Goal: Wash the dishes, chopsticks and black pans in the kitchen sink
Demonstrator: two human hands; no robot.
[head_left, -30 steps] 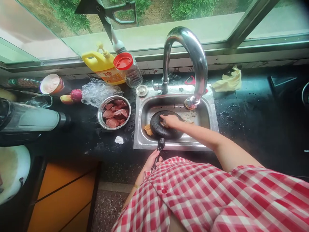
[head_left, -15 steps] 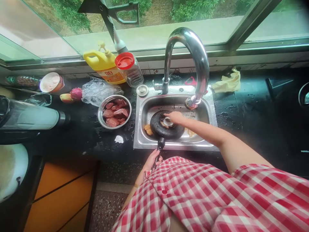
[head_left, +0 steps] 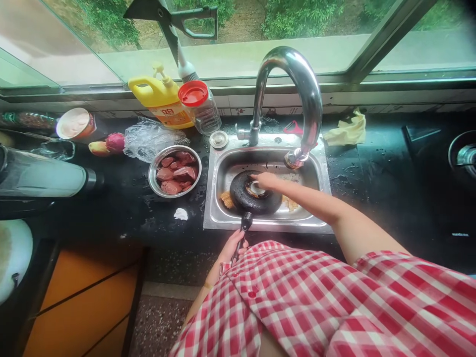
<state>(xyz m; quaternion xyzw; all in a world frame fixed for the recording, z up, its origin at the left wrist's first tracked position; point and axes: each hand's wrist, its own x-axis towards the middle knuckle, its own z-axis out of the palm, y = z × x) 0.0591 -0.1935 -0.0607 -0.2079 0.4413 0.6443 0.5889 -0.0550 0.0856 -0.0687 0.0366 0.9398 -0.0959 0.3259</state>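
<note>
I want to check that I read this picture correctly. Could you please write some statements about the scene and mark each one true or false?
1. The left hand holds the handle of the pan. True.
2. The metal bowl of meat stands right of the sink. False: it stands left of the sink.
3. The right hand is over the pan. True.
4. The jar has a blue lid. False: the lid is red.
5. The yellow cloth lies on the counter. True.
</note>
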